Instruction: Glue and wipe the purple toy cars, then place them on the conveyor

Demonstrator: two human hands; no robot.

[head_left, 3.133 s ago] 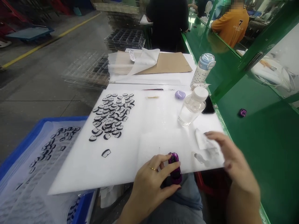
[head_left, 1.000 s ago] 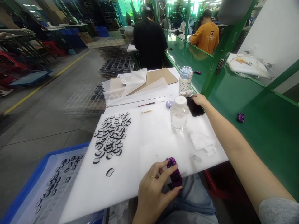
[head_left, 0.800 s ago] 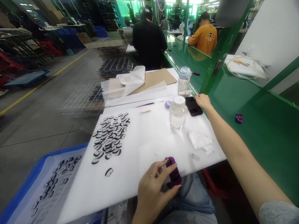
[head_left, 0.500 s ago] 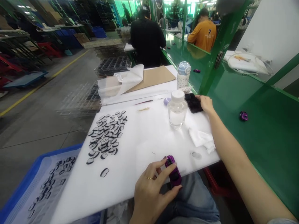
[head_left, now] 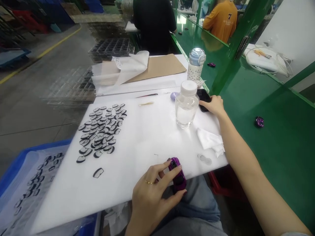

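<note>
A glossy purple toy car [head_left: 177,174] with a dark window is held between the thumb and fingers of my left hand [head_left: 154,193], over the front edge of the white worktable. The hand wears a thin gold ring. My right hand [head_left: 213,105] is reaching to a black phone [head_left: 203,98] at the table's right side. Its thumb lies over the phone's near end, and the other fingers curl at its right edge, partly hidden. Just left of this hand stands a clear jar [head_left: 186,109] of liquid with a white lid, which covers part of the phone's side.
Many dark-rimmed clear pieces [head_left: 99,134] lie on the table's left; more sit in a blue bin [head_left: 10,167] below. A tissue [head_left: 211,141], bottle [head_left: 196,65], tweezers [head_left: 147,95] and cardboard [head_left: 162,67] are around. Another purple car [head_left: 259,122] rests on the green bench.
The view has tipped down, so the scene sits higher and further left. My right hand has shifted onto the phone, its thumb now over the near end. My left hand keeps the toy car.
</note>
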